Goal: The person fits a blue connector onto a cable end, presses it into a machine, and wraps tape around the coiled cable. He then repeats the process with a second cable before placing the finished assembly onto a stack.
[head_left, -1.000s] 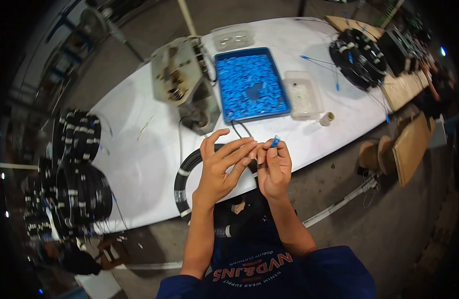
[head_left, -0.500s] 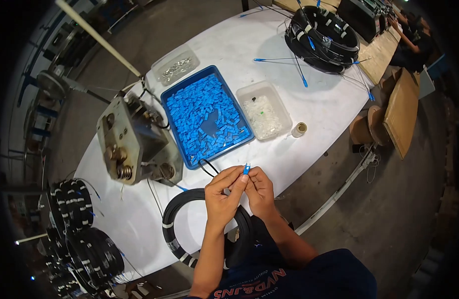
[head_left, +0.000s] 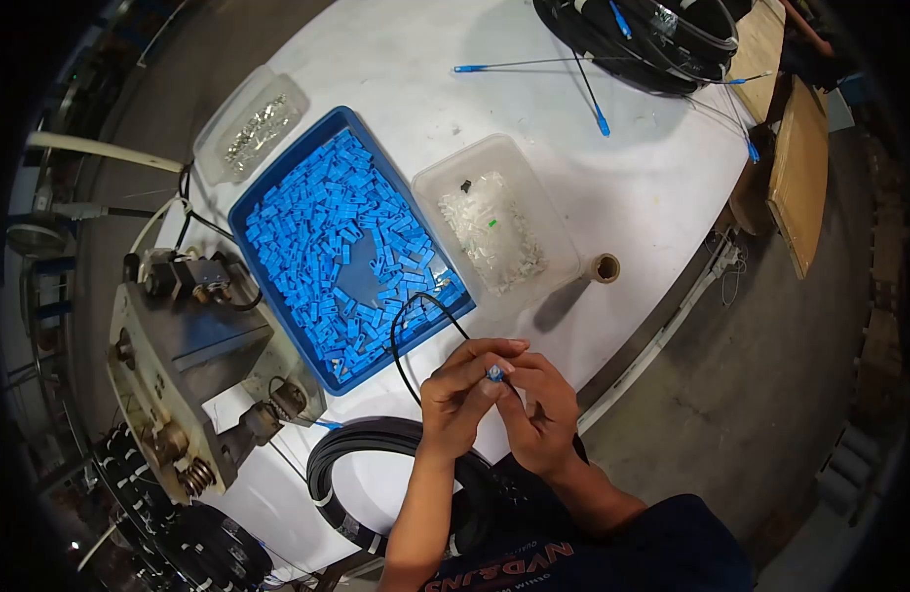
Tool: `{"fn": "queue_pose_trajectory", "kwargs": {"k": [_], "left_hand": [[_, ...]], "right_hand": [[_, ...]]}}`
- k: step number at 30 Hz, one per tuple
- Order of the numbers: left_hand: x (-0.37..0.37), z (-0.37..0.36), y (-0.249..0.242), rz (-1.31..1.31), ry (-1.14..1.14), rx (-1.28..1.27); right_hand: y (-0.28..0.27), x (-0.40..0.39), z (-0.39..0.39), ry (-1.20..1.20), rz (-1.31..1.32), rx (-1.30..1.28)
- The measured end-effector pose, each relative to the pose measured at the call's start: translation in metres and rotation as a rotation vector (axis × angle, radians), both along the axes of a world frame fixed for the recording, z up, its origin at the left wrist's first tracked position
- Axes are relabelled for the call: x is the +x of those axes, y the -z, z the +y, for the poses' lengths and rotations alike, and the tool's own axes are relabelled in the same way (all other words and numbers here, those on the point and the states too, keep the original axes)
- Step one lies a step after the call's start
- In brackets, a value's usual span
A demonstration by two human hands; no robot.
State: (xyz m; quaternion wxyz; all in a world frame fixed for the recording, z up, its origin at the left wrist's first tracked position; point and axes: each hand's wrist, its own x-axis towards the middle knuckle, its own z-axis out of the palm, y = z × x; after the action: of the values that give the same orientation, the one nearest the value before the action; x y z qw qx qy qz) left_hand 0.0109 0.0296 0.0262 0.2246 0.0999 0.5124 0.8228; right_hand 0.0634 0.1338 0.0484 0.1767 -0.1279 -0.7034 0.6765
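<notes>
My left hand (head_left: pixel 453 407) and my right hand (head_left: pixel 542 409) meet in front of my chest, fingers closed around a small blue fibre connector (head_left: pixel 494 374). Its pale end points up toward the camera, while my fingers cover most of its body. A thin black cable (head_left: pixel 396 360) loops up behind my left hand. Below the hands lies a coil of black cable (head_left: pixel 351 444), partly hidden by my left forearm. Just beyond them, a blue tray (head_left: pixel 351 387) holds many small blue connector housings (head_left: pixel 312 222).
Right of the tray stands a clear tub (head_left: pixel 564 232) of small translucent parts, beside a small cardboard tube (head_left: pixel 604 267). Another tub (head_left: pixel 213 123) holds metal pieces. A metal press (head_left: pixel 169 385) stands at left; cable coils (head_left: pixel 652 49) lie far right. Part of another person (head_left: pixel 810 59) shows.
My view has shifted closer over the table. Both hands still grip the connector, which has tipped so its end faces me; the fingers are wrapped closer around it.
</notes>
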Motion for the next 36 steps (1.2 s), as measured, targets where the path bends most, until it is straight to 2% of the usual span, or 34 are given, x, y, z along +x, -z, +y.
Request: {"fn": "queue_pose_trajectory", "kwargs": {"k": [2, 4, 5, 6, 7, 9, 13, 17, 21, 24, 25, 27, 28, 30, 31, 33, 36], "left_hand": [[-0.001, 0.001, 0.0, -0.02, -0.024, 0.052], [-0.005, -0.008, 0.003, 0.012, -0.04, -0.035], [-0.007, -0.012, 0.004, 0.059, -0.056, -0.117], [-0.009, -0.014, 0.004, 0.035, -0.066, -0.177], [-0.009, -0.015, 0.007, 0.027, -0.062, -0.177], [-0.008, -0.018, 0.016, 0.105, -0.057, -0.143], [-0.006, -0.015, 0.027, 0.26, -0.075, -0.118], [-0.004, -0.012, 0.028, 0.268, -0.125, -0.202], [-0.006, -0.016, 0.031, 0.139, -0.289, -0.107], [-0.016, -0.022, 0.032, 0.277, -0.233, -0.16], [-0.016, -0.022, 0.033, 0.277, -0.233, -0.161], [-0.017, -0.021, 0.034, 0.308, -0.22, -0.232], [-0.016, -0.021, 0.036, 0.306, -0.216, -0.23], [-0.014, -0.022, 0.041, 0.338, -0.196, -0.249], [-0.012, -0.018, 0.038, 0.337, -0.197, -0.25], [-0.006, -0.01, 0.026, 0.024, -0.239, -0.197], [-0.004, -0.014, 0.034, 0.073, -0.197, -0.15]], "right_hand": [[-0.003, -0.004, 0.004, -0.007, -0.014, 0.014], [-0.006, -0.015, 0.012, -0.038, 0.009, 0.369], [-0.003, -0.016, 0.016, -0.036, -0.004, 0.365], [-0.001, -0.016, 0.02, -0.143, -0.041, 0.338], [0.001, -0.017, 0.025, -0.251, -0.077, 0.31], [-0.002, -0.021, 0.035, -0.282, -0.062, 0.322], [-0.017, -0.032, 0.063, -0.532, -0.082, 0.421], [-0.028, -0.051, 0.079, -0.756, -0.104, 0.493], [-0.031, -0.074, 0.093, -0.698, -0.119, 0.451], [-0.021, -0.095, 0.096, -0.508, -0.2, 0.559], [-0.013, -0.101, 0.094, -0.508, -0.2, 0.557], [0.004, -0.11, 0.089, -0.52, -0.268, 0.778], [0.012, -0.114, 0.087, -0.517, -0.272, 0.778], [0.023, -0.12, 0.083, -0.608, -0.341, 0.898], [0.026, -0.122, 0.082, -0.61, -0.342, 0.897], [0.029, -0.125, 0.079, -0.642, -0.346, 0.866], [0.032, -0.127, 0.078, -0.633, -0.389, 0.874]]}}
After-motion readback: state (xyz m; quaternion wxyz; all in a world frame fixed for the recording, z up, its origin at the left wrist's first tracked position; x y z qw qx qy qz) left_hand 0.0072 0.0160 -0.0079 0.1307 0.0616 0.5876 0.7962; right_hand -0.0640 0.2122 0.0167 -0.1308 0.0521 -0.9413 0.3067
